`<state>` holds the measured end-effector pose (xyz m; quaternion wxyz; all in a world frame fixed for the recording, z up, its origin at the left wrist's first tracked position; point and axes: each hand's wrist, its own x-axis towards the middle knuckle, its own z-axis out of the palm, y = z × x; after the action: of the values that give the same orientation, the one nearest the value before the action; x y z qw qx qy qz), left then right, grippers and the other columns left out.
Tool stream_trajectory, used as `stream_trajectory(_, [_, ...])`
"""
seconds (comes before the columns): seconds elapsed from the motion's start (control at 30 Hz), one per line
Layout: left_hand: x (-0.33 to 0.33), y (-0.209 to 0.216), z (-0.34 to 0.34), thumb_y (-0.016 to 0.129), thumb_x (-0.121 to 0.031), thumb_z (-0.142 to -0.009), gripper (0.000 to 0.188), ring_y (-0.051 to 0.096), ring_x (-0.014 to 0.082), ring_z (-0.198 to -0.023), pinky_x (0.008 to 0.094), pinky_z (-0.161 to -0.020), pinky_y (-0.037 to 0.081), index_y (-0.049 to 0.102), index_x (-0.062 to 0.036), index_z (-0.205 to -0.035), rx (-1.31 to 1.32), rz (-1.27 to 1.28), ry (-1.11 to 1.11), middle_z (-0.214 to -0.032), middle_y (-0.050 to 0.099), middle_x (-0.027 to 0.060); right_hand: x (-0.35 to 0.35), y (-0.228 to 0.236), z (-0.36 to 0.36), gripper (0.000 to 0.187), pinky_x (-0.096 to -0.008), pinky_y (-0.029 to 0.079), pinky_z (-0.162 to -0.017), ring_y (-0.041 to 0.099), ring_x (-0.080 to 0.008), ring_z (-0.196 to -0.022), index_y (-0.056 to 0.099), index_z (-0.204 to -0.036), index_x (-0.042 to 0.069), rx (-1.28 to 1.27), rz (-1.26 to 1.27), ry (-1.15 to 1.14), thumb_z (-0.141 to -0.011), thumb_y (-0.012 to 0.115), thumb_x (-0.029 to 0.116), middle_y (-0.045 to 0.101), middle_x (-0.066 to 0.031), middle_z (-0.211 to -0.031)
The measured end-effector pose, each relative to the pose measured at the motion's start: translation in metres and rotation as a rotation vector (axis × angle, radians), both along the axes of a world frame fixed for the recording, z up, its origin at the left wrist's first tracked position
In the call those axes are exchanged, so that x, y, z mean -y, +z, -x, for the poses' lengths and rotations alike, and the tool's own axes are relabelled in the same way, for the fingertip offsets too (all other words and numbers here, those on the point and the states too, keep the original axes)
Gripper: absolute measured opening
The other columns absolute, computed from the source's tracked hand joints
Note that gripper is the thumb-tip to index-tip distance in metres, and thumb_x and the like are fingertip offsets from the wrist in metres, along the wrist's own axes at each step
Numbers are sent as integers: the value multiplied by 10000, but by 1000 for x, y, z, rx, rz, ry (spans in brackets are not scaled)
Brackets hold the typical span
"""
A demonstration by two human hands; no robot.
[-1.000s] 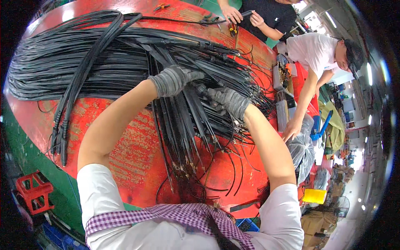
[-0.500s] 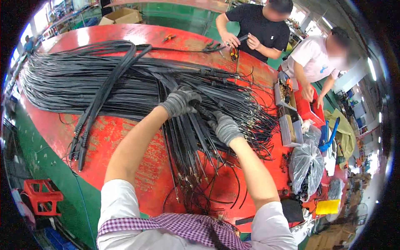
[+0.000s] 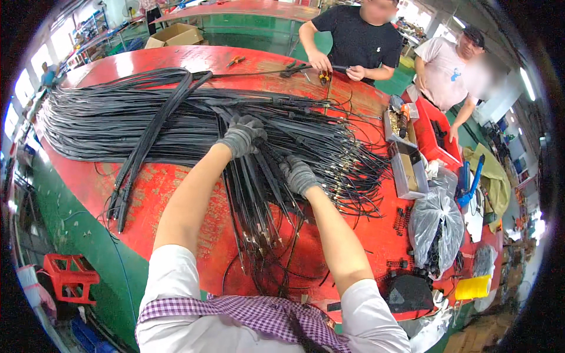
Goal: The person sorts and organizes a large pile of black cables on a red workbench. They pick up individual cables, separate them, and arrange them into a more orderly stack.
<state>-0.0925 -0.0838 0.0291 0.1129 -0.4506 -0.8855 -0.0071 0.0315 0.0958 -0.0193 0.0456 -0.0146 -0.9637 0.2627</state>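
Observation:
A long bundle of black cables (image 3: 135,126) lies across the red table, its metal-tipped ends fanned out on the right. My left hand (image 3: 244,136), in a grey glove, is closed on some black cables near the bundle's middle. Lower and to the right, my gloved right hand (image 3: 298,175) has its fingers curled round part of the same group, though its fingertips are partly hidden. Below both hands, a bunch of black cable ends (image 3: 253,206) hangs toward me over the table. A separate folded strand (image 3: 147,132) crosses the main bundle at the left.
To the right stand a red bin (image 3: 435,132), grey parts boxes (image 3: 407,176), a clear plastic bag (image 3: 435,226) and a yellow spool (image 3: 472,288). Two people work across the table; one in black (image 3: 362,41) holds a dark cable. A red stool (image 3: 70,276) stands at lower left.
My right hand has moved left, nearer my left hand, and the hanging cable ends have shifted left with it. The person by the red bin has straightened up. The view has shifted slightly.

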Motion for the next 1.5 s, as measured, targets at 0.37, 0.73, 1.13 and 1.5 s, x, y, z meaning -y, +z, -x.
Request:
stream_trajectory(0.37, [-2, -17, 27, 740, -204, -581, 561, 530, 269, -994, 344, -884, 398, 536, -142, -1100, 465, -154, -102, -1069, 573, 85, 1, 20, 5, 357, -398, 413, -825, 507, -363, -981, 521, -1041, 17, 136, 8, 37, -840, 435, 300, 540, -227, -1041])
stream_trajectory(0.73, [-38, 6, -101, 478, -235, -766, 618, 595, 285, -838, 393, -705, 462, 249, -114, -1327, 300, -26, 432, -941, 602, 127, -7, 18, 0, 332, -395, 431, -771, 540, -376, -897, 552, -1020, 25, 31, -15, 21, -795, 542, 269, 575, -233, -933])
stream_trajectory(1.13, [-38, -17, -131, 490, -272, -778, 589, 590, 343, -821, 399, -714, 462, 301, -64, -1296, 532, -374, 119, -949, 599, 174, 1, 32, 21, 373, -376, 440, -784, 549, -339, -930, 558, -1008, -1, 203, -777, 652, -770, 566, 286, 572, -216, -992])
stream_trajectory(1.5, [-8, 25, -179, 501, -273, -767, 273, 586, 331, -769, 403, -635, 466, 569, -119, -981, 798, 76, -556, -816, 609, 148, -19, 69, -20, 356, -329, 493, -724, 579, -183, -791, 459, -1156, 2, 742, 1294, 200, -857, 492, 193, 589, -96, -922])
